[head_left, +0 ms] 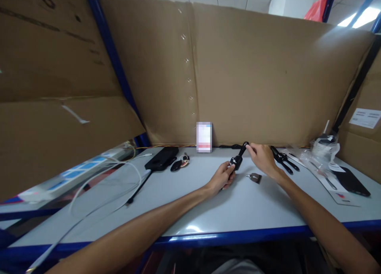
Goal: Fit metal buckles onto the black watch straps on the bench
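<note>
So I'm following this one remotely over the head cam, and nearest me is the blue front edge [238, 235] of the table, with the pale tabletop [205, 216] behind it. A bit further in, a small grey-brown tag [255, 178] with a metal end lies flat, apart from both hands. Just left of that, the left hand [222, 178] is curled snugly around the bottom of a black piece [236, 163] with a white marking, held up above the table. The right hand [263, 157] has thumb and finger pinched narrow at its looped upper end; I can't tell how hard. If I were coaching this, I'd let the left be the vise, with the right doing the fine moves, pulling in line with the piece rather than sideways, and working low so a slip drops nothing far. I'd also tip the marked face towards the camera, since the fingers hide part of it from me. Mind the black-handled tools [285, 161] near the right wrist too. Further back, a lit screen [204, 137] (blurred, can't read it) stands against the cardboard wall [253, 79].
</note>
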Available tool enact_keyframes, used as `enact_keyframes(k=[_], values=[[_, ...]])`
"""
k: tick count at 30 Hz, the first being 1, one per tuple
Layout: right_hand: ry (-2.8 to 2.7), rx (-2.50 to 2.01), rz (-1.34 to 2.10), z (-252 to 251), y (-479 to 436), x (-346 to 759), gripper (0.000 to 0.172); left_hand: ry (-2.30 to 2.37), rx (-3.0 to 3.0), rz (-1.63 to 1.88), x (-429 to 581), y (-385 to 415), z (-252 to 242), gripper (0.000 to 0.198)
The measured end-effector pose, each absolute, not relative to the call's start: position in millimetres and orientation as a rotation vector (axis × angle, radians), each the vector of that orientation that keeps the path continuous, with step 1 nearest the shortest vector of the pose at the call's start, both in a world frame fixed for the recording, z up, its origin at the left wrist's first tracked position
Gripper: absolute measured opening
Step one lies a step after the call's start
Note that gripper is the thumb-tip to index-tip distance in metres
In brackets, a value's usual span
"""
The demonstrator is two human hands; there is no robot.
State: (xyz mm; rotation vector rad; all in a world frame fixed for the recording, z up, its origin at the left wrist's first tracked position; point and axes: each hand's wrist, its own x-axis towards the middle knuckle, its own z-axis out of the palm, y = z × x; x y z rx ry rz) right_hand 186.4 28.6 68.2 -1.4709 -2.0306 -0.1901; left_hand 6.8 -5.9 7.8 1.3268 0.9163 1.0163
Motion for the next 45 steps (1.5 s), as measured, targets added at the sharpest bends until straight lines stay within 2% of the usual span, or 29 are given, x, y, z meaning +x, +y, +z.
enact_keyframes(k=[2,7,9,45], values=[[-2.014,-1.427,-0.039,65.0,39.3,194.7,0.042,0.875,1.329,1.059,6.5,-5.3,7.0,0.037],[-2.052,-1.119,0.823,40.2,51.7,186.6,0.05,0.826,1.436,1.072,6.9,-4.9,3.4,0.046],[-1.973,-1.072,0.943,34.1,49.6,178.8,0.054,0.809,1.498,1.062,7.4,-5.9,2.2,0.048],[-1.861,-0.958,0.977,29.9,40.4,169.7,0.05,0.775,1.487,1.056,10.2,-7.6,0.0,0.047]])
